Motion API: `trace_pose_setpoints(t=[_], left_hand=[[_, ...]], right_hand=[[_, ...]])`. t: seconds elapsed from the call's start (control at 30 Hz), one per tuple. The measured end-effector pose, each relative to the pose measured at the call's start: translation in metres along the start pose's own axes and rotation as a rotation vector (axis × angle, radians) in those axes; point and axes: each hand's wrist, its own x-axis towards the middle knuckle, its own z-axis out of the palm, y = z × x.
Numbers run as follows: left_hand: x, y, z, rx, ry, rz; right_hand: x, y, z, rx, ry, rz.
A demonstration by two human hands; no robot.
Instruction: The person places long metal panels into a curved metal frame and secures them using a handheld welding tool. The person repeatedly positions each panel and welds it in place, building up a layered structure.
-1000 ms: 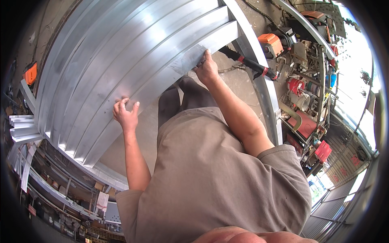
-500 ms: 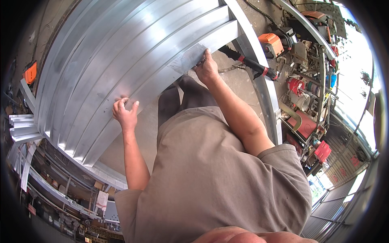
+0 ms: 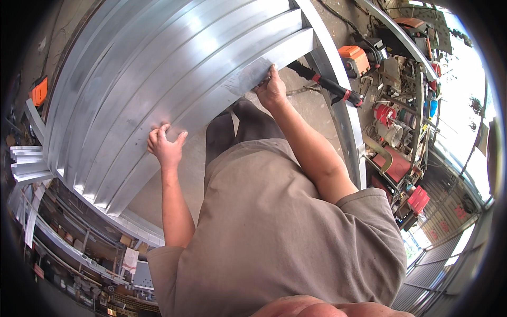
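Long silvery metal bars point(image 3: 148, 90) lie side by side across a metal frame point(image 3: 342, 90), bent into arcs by the lens. Both hands are at the bar nearest my body point(image 3: 211, 100). My left hand point(image 3: 166, 147) rests toward its left part, fingers curled over the bar and thumb at its near side. Farther right, my right hand point(image 3: 271, 90) pinches the same bar, thumb on top and the other fingers partly hidden beneath its near edge. A dull grey smudged patch point(image 3: 252, 73) marks the bar beside the right hand.
A black tool with red bands point(image 3: 335, 90) lies across the frame's right side. Beyond stand an orange machine point(image 3: 354, 59), a red bucket point(image 3: 384, 113) and a cluttered rack. Stacked metal profiles point(image 3: 27, 161) jut out at left, above crowded shelves point(image 3: 79, 259).
My left thumb has shifted slightly right along the near bar. The right hand keeps its grip, and the near bar's right end sits marginally farther right in the picture.
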Motion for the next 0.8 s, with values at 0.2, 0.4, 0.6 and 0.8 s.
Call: trace_pose_setpoints(t=[0.2, 0.4, 0.6, 0.8], left_hand=[[0.0000, -0.0006, 0.0007, -0.011, 0.015, 0.013], [-0.0006, 0.0000, -0.0006, -0.029, 0.035, 0.030], [-0.0009, -0.0006, -0.0002, -0.025, 0.035, 0.026], [0.0005, -0.0019, 0.0003, -0.021, 0.040, 0.042]], right_hand=[[0.0000, 0.0003, -0.0005, -0.012, -0.003, -0.005], [0.0018, 0.0015, -0.0021, -0.013, -0.002, -0.007], [0.0002, 0.0012, -0.0013, 0.007, 0.008, 0.001], [-0.0052, -0.0007, 0.0024, 0.022, 0.009, 0.005]])
